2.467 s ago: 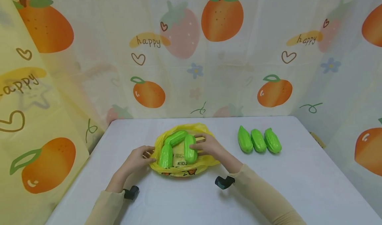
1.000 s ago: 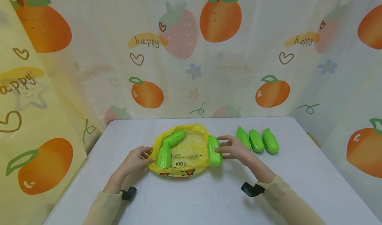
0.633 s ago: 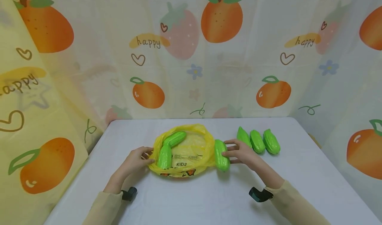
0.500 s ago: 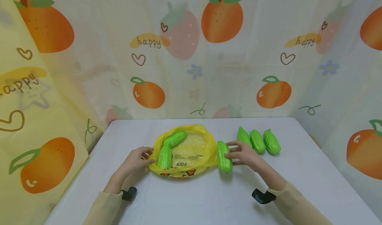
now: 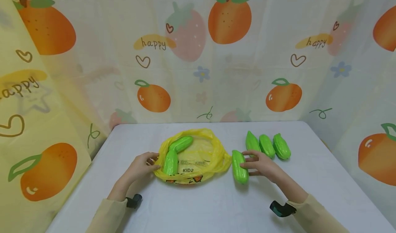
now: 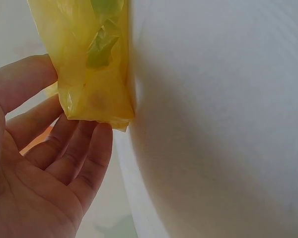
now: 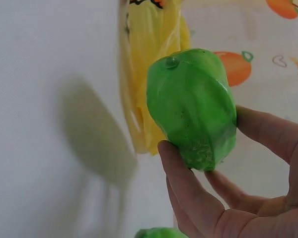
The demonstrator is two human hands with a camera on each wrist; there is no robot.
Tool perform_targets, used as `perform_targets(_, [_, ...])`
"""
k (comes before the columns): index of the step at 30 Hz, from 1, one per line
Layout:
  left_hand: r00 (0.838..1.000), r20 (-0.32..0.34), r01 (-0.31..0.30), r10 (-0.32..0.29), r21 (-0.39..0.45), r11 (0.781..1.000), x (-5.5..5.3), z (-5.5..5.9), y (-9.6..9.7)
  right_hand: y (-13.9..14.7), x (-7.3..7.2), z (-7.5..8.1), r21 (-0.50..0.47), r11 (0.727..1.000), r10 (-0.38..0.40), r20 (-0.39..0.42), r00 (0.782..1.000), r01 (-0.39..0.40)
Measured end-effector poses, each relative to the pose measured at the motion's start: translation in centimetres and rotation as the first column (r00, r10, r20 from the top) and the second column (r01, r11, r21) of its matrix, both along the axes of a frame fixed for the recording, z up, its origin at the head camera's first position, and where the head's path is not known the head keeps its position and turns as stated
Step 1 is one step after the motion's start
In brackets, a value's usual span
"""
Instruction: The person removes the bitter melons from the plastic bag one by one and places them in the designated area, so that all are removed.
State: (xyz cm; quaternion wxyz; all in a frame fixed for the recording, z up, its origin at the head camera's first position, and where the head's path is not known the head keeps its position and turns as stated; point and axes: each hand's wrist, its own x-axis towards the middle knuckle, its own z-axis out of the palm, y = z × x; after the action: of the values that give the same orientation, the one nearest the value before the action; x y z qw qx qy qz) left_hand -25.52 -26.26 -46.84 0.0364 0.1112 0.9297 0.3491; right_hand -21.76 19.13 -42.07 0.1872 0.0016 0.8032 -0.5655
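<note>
the left hand (image 5: pixel 140 165) holds the edge of the bag (image 5: pixel 220 159); the right hand (image 5: pixel 262 165) grips a gourd (image 5: pixel 238 167) above the counter (image 5: pixel 198 209).

Held gourd (image 5: pixel 239 167): glossy bright green, pale highlights. Same green on the bagged pair (image 5: pixel 171 162) and the row of three (image 5: pixel 266 146). Bag (image 5: pixel 221 159): see-through yellow, dark lettering inside, orange-and-black print low on its front. Tabletop (image 5: pixel 185 212) plain white. Sleeves (image 5: pixel 106 214) beige; wrist cameras (image 5: pixel 134 201) black. Backdrop (image 5: pixel 232 71): cream, yellower at left, printed with orange fruit, green leaves, faded pink strawberries, brown heart outlines, blue flowers, green squiggles, dark "happy" on amber smears.
</note>
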Motion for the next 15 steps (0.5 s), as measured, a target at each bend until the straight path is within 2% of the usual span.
perform_targets(15, [1.000, -0.007, -0.004, 0.004, 0.004, 1.000, 0.1, -0.1, 0.0, 2.3, 1.1, -0.9, 0.019, 1.000, 0.006, 0.001, 1.000, -0.006])
